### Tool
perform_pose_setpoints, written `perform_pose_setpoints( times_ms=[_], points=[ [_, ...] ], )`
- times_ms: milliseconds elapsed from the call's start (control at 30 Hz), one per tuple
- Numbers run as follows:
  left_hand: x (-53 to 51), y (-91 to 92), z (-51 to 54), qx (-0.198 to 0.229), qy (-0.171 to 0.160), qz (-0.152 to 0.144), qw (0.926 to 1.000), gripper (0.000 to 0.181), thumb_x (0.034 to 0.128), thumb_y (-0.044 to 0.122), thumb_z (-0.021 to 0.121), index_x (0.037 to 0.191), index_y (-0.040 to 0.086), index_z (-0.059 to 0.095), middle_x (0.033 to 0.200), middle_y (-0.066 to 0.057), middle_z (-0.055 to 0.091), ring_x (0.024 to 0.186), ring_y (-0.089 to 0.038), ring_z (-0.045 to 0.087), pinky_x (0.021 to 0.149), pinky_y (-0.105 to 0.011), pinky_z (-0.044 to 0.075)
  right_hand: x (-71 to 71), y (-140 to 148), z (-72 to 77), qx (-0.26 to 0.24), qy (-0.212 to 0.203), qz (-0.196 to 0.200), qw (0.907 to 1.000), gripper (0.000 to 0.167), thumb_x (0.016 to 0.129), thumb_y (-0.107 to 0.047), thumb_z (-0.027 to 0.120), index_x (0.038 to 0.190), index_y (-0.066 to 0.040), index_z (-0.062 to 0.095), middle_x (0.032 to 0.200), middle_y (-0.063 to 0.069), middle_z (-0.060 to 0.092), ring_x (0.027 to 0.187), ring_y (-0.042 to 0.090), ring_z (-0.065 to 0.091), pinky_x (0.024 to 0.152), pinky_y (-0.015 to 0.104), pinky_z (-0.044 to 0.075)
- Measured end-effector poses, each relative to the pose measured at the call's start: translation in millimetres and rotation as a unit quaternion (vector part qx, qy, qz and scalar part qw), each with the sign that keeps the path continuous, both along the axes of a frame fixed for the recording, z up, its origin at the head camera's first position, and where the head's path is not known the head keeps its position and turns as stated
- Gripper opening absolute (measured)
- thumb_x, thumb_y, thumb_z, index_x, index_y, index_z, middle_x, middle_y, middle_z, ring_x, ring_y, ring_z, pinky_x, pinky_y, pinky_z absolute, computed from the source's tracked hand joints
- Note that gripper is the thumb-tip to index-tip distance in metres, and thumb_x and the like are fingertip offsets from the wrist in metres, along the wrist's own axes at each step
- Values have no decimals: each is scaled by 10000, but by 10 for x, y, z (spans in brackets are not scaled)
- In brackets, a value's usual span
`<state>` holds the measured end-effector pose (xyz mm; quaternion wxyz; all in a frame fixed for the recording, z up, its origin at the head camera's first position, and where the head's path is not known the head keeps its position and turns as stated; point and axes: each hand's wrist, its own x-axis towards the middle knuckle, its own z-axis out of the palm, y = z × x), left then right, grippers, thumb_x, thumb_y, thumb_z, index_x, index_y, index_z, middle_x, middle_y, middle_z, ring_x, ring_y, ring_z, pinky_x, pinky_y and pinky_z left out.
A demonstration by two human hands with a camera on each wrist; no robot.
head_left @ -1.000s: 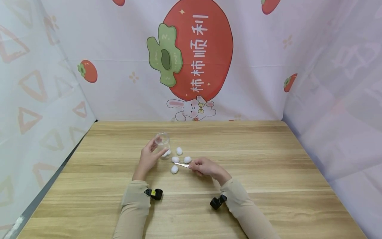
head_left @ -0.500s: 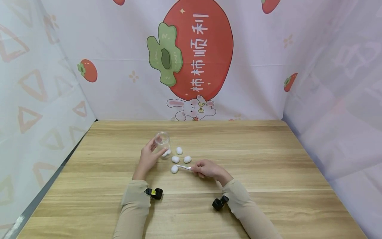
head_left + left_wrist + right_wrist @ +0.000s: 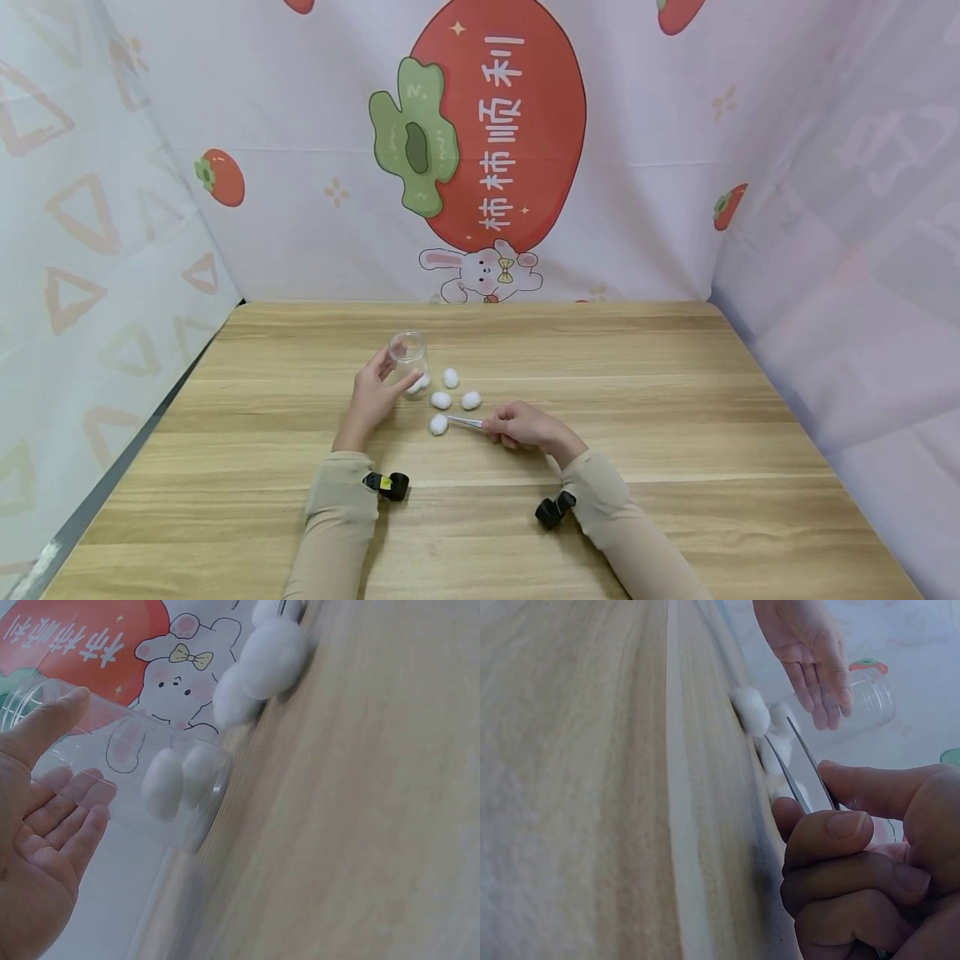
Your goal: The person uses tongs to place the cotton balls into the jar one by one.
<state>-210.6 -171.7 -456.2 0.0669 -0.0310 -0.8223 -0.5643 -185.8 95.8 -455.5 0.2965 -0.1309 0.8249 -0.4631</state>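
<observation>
My left hand (image 3: 372, 400) holds a clear jar (image 3: 409, 360) that stands upright and uncovered on the table. White cotton balls (image 3: 163, 785) lie at the jar's bottom in the left wrist view. In my right hand (image 3: 521, 423) I pinch metal tweezers (image 3: 467, 422) between thumb and fingers, pointing left. Their two tips stand apart in the right wrist view, close to the nearest cotton ball (image 3: 438, 425); whether they touch it I cannot tell. Other loose cotton balls lie right of the jar: one (image 3: 441, 401) behind the nearest, one (image 3: 471, 401) to its right, one (image 3: 451, 378) farther back.
The wooden table (image 3: 637, 367) reaches back to a white cloth (image 3: 645, 225) printed with a big red persimmon and a rabbit. Cloth also hangs at the left and right sides. A black wrist camera (image 3: 555, 510) sits on each sleeve.
My right hand has moved slightly toward me and right, bringing the tweezers' tips from the middle cotton ball to the nearest one. The left hand and jar have stayed still.
</observation>
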Motion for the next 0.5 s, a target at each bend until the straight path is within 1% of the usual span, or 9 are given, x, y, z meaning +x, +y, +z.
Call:
perform_pose_setpoints(
  times_ms=[233, 500],
  points=[
    [-1, -1, 0, 22, 2, -1, 10000, 703, 836, 155, 750, 1430, -1, 409, 1431, -198, 507, 1360, -336, 478, 1184, -351, 395, -4, -14, -46, 71, -100, -127, 9998, 330, 969, -278, 564, 759, -26, 590, 495, -50, 399, 465, 83, 336, 423, 183, 253],
    [2, -4, -1, -12, -30, -9, 10000, 723, 837, 161, 750, 1441, -5, 391, 1449, -206, 484, 1363, -349, 471, 1182, -360, 397, -8, -39, -54, 153, -52, -87, 9998, 325, 969, -278, 565, 742, -45, 589, 485, -52, 394, 460, 82, 330, 426, 182, 253]
  ],
)
